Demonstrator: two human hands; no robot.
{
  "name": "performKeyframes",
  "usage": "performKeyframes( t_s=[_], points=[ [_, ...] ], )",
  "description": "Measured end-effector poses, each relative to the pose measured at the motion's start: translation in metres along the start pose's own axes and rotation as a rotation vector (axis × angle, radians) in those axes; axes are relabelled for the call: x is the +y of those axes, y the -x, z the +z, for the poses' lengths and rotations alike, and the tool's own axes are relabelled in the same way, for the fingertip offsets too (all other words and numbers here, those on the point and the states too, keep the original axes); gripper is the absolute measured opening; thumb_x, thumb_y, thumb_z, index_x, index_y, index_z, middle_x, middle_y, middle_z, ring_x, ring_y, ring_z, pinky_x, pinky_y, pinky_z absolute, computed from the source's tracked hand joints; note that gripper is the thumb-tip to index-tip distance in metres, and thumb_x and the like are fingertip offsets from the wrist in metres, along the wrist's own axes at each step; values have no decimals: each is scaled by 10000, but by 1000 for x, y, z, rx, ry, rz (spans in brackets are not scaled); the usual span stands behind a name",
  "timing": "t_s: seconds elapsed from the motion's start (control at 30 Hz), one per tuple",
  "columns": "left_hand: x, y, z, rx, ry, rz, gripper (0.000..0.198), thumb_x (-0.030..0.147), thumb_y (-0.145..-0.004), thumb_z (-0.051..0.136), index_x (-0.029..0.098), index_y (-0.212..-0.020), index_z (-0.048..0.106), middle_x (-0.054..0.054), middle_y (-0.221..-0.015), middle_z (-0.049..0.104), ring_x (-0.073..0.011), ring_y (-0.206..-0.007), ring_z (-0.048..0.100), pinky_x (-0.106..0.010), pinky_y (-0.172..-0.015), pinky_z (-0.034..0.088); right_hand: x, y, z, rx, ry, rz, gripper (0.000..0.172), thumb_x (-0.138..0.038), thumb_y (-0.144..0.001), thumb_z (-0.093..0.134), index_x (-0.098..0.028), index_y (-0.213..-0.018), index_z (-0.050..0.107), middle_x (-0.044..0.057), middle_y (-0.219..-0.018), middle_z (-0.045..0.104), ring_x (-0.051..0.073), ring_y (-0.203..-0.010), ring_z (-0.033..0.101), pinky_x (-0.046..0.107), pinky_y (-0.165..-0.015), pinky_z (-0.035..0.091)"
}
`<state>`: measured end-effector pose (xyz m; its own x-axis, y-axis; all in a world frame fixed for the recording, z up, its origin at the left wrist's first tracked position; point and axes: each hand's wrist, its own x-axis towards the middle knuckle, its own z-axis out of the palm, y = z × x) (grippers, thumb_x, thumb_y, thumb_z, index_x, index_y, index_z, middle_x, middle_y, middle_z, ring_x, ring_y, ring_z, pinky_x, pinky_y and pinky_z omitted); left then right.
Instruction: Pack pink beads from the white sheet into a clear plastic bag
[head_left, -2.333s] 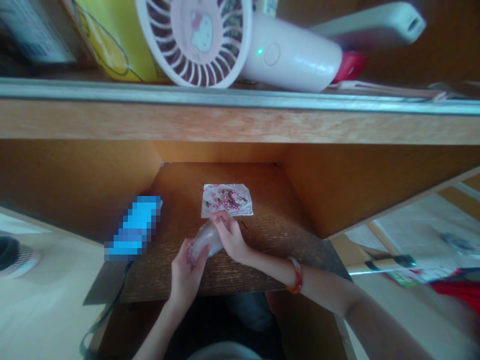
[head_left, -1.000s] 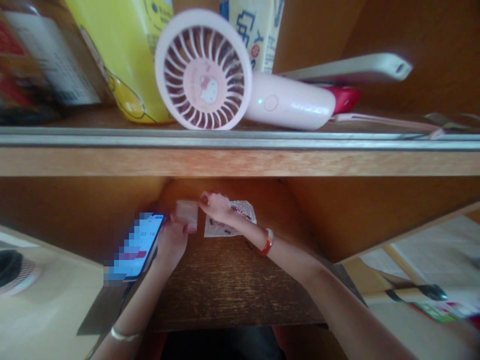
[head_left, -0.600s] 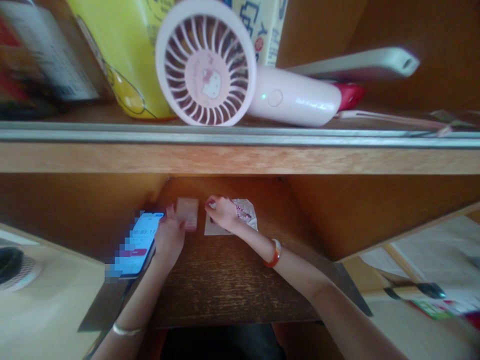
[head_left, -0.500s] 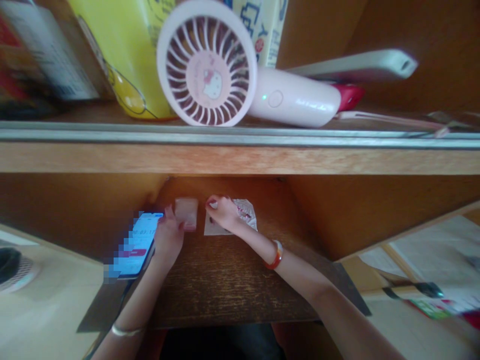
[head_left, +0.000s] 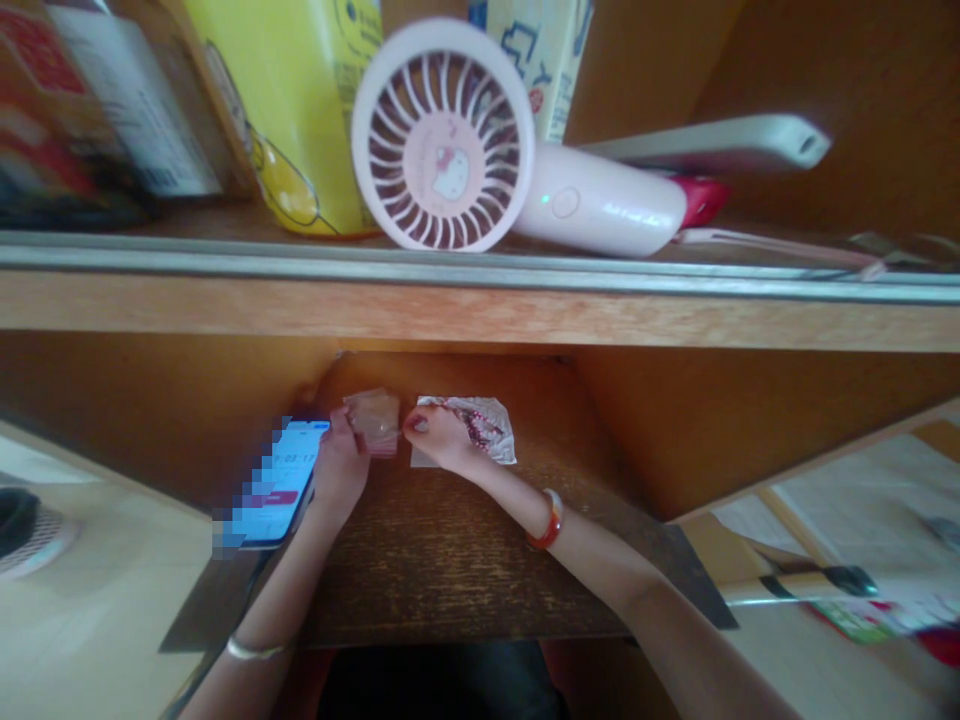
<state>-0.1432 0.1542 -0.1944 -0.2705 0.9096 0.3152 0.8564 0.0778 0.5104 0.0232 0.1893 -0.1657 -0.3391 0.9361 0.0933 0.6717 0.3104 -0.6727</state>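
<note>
My left hand [head_left: 345, 458] pinches the edge of a small clear plastic bag [head_left: 379, 415], just right of the lit phone [head_left: 281, 495]. Pink strips show along the bag's lower edge. My right hand [head_left: 442, 436] is closed, thumb and finger together, over the left part of a white crinkled sheet [head_left: 499, 420]. Whatever its fingertips hold is too small to make out. Dark red beads or bits lie on the sheet beside the hand.
Above the desk [head_left: 465, 560], a shelf edge [head_left: 480, 308] crosses the view. On the shelf stand a pink fan [head_left: 446, 170], a yellow container [head_left: 300, 120] and a white device [head_left: 720, 140]. A basket [head_left: 34, 540] is at the far left.
The plastic bag is now raised and tilted in my left hand's fingers, its film spread wider. My right hand has shifted slightly left and down, showing more red bits. The camera view has shifted slightly.
</note>
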Motion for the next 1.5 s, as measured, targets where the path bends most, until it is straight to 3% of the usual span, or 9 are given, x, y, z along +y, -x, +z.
performKeyframes(
  t_s=[0.2, 0.37, 0.5, 0.67, 0.83, 0.97, 1.07, 1.2, 1.5],
  points=[
    [13, -5, -14, 282, 588, 81, 277, 211, -804, 578, 144, -1068, 527, -55, -844, 603, -171, -731, 618, -282, -661, 504, 8, -3, -3, 53, -327, 55, 304, -420, -868, 577, -157, -762, 687, 48, -716, 688, 114, -597, 587, 221, -549, 420],
    [54, -4, -22, 311, 926, 68, 211, 269, -822, 596, 167, -1000, 545, -27, -855, 586, -120, -669, 606, -255, -632, 517, 5, 2, -23, -224, -775, -20, 409, -547, -834, 571, -161, -899, 688, 63, -881, 700, 68, -535, 570, 191, -432, 380],
    [81, -2, -22, 260, 913, 175, 136, 241, -836, 586, 176, -955, 570, -34, -865, 600, -143, -755, 612, -270, -673, 514, 1, 6, -57, -97, -769, -57, 322, -469, -813, 618, -161, -870, 694, 37, -807, 687, 59, -510, 559, 189, -420, 379],
    [102, -6, -38, 329, 601, 354, 166, 225, -754, 709, 192, -874, 600, -37, -918, 589, -176, -860, 568, -328, -785, 475, 5, 11, -100, -68, -676, -100, 299, -439, -794, 657, -141, -790, 683, 19, -682, 647, 63, -483, 545, 199, -411, 371],
    [127, -25, -54, -121, 572, 598, 161, 292, -773, 710, 202, -813, 583, 2, -802, 639, -149, -757, 597, -290, -718, 463, 12, 13, -117, -41, -709, -132, 253, -398, -788, 672, -147, -762, 657, -15, -577, 592, 55, -455, 513, 190, -407, 346],
    [140, -54, -53, -565, 691, 560, 169, 276, -793, 644, 192, -699, 531, 8, -663, 590, -130, -616, 570, -244, -570, 436, 16, 14, -127, -36, -699, -79, 272, -420, -798, 657, -157, -736, 628, -27, -519, 559, 54, -439, 477, 193, -407, 329],
    [145, -71, -48, -788, 749, 540, 131, 289, -803, 606, 189, -719, 593, -25, -712, 644, -152, -670, 616, -264, -614, 480, 16, 17, -135, -56, -701, -49, 296, -453, -801, 645, -160, -766, 643, -18, -539, 574, 63, -465, 496, 195, -412, 332],
    [152, -72, -43, -889, 767, 612, 209, 340, -856, 539, 193, -777, 664, -56, -795, 693, -184, -786, 659, -311, -748, 528, 14, 21, -144, -82, -717, -43, 353, -498, -810, 610, -151, -802, 673, 27, -669, 660, 66, -511, 516, 191, -416, 338],
    [160, -64, -45, -800, 823, 565, 252, 301, -886, 484, 199, -694, 613, -46, -731, 665, -170, -730, 633, -315, -776, 525, 20, 22, -154, -204, -767, -60, 354, -483, -849, 549, -161, -733, 638, 45, -747, 656, 102, -655, 573, 211, -546, 438]
  ],
)
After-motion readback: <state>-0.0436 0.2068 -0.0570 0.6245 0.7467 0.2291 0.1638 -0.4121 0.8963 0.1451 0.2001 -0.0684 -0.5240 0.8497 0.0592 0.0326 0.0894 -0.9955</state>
